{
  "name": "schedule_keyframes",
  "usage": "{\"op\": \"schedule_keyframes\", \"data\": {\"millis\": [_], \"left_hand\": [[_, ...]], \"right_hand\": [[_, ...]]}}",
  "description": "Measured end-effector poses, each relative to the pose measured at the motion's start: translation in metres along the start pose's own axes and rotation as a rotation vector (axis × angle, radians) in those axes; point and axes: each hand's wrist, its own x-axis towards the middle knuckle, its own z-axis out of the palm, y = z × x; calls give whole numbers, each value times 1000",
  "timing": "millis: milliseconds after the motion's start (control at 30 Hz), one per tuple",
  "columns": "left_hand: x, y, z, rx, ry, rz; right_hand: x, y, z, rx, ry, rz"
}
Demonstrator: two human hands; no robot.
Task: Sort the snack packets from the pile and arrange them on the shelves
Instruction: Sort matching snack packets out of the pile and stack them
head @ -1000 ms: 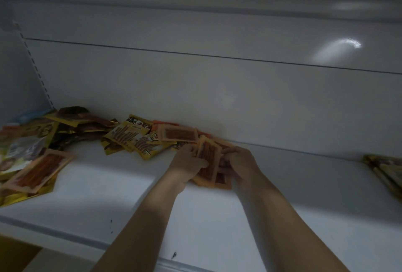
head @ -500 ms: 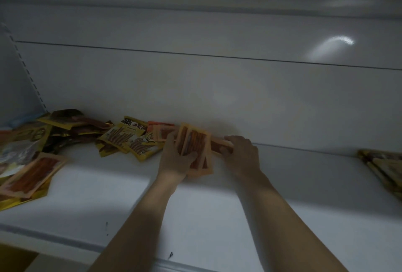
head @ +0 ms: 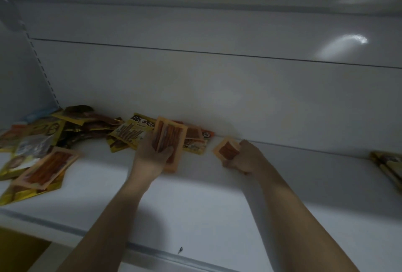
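Head view: orange packets (head: 169, 139) translucent, reddish-brown sticks inside, left hand (head: 152, 154) gripping.

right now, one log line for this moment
left hand: holds orange packet stack | right hand: holds single orange packet | pile: left on shelf | step: sorting

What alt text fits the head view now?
Both hands hold orange snack packets at a white shelf: the left hand grips a small stack, the right hand holds one packet further right. A mixed pile of packets lies to the left.
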Motion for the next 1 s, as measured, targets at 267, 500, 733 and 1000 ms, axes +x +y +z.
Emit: {"op": "schedule_keyframes", "data": {"millis": [267, 500, 733, 1000], "left_hand": [[4, -23, -23, -35, 108, 20], [6, -31, -26, -85, 161, -38], [9, -32, -29, -169, 167, -103], [13, -38, -28, -215, 164, -83]], "right_hand": [[-9, -42, -10, -34, 218, -324], [34, -111, 7, -137, 109, -476], [49, -124, 17, -288, -42, -533], [38, -120, 23, -380, 150, -475]]}}
